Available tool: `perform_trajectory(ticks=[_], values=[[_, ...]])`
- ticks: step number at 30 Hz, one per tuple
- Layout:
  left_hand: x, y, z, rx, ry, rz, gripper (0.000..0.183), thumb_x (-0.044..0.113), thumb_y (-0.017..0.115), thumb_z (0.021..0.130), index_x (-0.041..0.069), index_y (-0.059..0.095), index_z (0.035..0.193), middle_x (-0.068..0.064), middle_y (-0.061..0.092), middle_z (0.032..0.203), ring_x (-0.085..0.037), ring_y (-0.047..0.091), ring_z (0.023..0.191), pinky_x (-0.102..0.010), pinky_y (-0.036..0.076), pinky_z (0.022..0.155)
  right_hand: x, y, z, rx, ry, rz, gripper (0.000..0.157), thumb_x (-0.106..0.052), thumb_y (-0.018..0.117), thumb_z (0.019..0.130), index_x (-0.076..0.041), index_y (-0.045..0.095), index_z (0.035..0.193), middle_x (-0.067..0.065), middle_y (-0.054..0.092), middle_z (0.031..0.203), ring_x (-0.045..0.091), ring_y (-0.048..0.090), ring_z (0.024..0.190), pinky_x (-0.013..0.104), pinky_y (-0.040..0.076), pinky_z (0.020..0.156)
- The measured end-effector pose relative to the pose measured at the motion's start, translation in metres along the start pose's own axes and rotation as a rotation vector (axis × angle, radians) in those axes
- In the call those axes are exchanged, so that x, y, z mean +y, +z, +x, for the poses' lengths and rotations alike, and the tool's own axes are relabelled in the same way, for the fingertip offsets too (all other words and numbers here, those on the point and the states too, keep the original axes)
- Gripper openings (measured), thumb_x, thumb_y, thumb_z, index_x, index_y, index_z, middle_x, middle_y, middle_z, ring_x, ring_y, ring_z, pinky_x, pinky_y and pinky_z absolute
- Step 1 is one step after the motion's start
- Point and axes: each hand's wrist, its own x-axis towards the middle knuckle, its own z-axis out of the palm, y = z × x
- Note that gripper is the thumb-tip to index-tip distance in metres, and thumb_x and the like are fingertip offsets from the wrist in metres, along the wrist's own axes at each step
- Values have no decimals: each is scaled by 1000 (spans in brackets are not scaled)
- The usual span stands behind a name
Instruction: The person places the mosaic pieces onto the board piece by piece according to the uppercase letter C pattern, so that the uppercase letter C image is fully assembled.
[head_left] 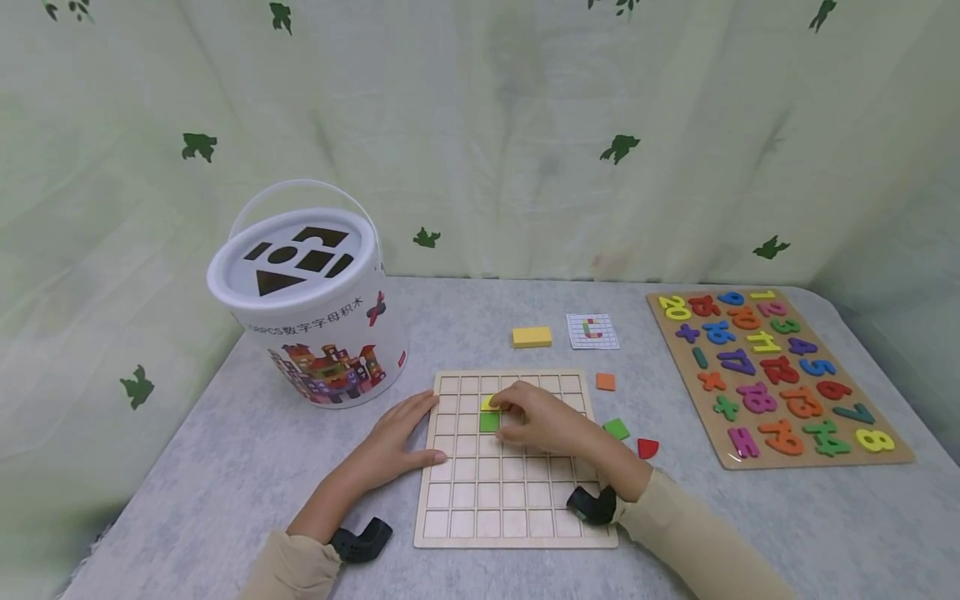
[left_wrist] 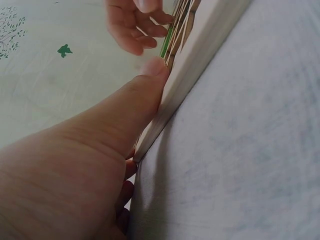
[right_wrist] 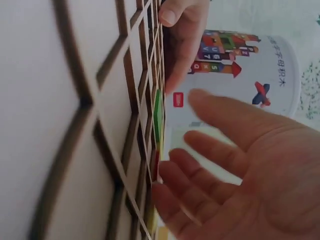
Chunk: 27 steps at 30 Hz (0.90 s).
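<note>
Beige sleeve (head_left: 697, 533) closest; right hand (head_left: 542, 421) over grid board (head_left: 488, 497), thumb and fingers apart, beside yellow tile (head_left: 487, 403), green tile (head_left: 489, 423); left hand (head_left: 392, 444) touching board's edge, thumb spread.

2 beige sleeves (head_left: 697, 533), creased at ends; 2 black, bent wrist devices (head_left: 594, 506); fingers (right_wrist: 220, 150) bare

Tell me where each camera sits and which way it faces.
Head: worn on the head, facing forward and down at the grid board; left hand, right hand and sleeves show.
Left wrist: worn there, looking along the left hand at the board's edge; part of the right hand shows at top.
Right wrist: worn there, looking low across the board toward the bucket; the right hand shows large, the left partly.
Both wrist views share the board and both hands.
</note>
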Motion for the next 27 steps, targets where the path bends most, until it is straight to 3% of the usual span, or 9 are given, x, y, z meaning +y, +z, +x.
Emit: perform_trajectory(ticks=[5,12,20,27], values=[[-1,0,0,6,10,0,89,53,66,73,10,29,141,-9,24,145,-31,18,132,-52,17,103,-9,-18,-13,21,23,90,46,-24,66,83,-10,52,124,2,53,116,20,50,103,38,42,86],[-1,0,0,-1,6,-8,89,54,65,73,10,29,142,-9,23,146,-31,18,132,-52,17,103,-7,-44,-45,127,21,66,54,-31,67,81,-13,49,128,1,50,125,25,47,111,45,43,87],[-1,-1,1,-15,-3,-1,89,55,64,73,11,28,142,-8,23,146,-30,17,132,-51,16,103,25,-57,-80,182,87,22,53,-17,70,79,-9,50,127,10,45,131,29,44,115,49,41,89],[0,-1,0,-16,-15,-11,90,55,65,73,11,28,142,-8,22,146,-30,17,132,-51,16,103,56,-56,-97,113,180,38,49,-17,70,78,-9,52,123,8,52,123,28,48,109,45,42,88]])
